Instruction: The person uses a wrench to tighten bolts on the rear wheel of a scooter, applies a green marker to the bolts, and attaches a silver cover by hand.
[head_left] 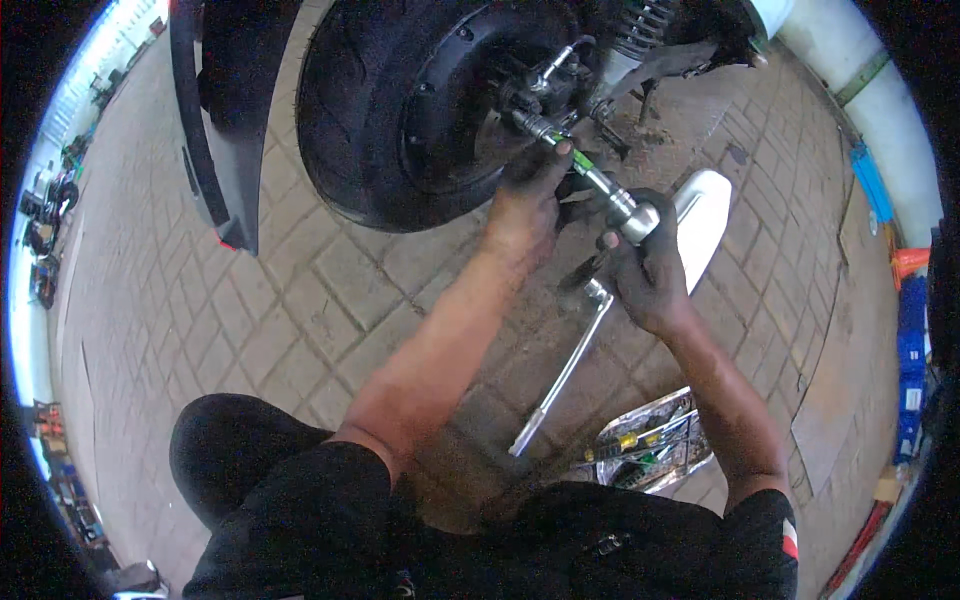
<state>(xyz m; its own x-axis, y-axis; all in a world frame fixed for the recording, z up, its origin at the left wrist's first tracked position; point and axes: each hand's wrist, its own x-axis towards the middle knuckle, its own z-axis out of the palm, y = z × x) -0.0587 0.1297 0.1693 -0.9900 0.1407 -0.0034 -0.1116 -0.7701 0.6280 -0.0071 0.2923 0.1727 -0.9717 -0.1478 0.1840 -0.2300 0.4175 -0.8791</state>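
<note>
Both hands are at a shiny socket wrench (pixel 603 182) that reaches from the hub of a black-tyred wheel (pixel 345 120). My left hand (pixel 535 195) is closed round its shaft near the socket, with the thumb on top by a green band. On the wrench's round chrome end, my right hand (pixel 648 275) is closed with its fingers wrapped about it. The socket end points at the middle of the wheel; its exact seat is too dark to tell. Below my right hand, a long chrome bar (pixel 565 375) with a short angled head slants over the paving.
A coil spring (pixel 643 28) rises beside the wheel. Right of my hands lies a smooth white panel (pixel 708 215). A tray (pixel 690 470) near my lap holds a yellow-handled screwdriver (pixel 610 447) and other tools. A dark curved body panel (pixel 225 130) hangs at left; blue bins (pixel 911 340) line the right.
</note>
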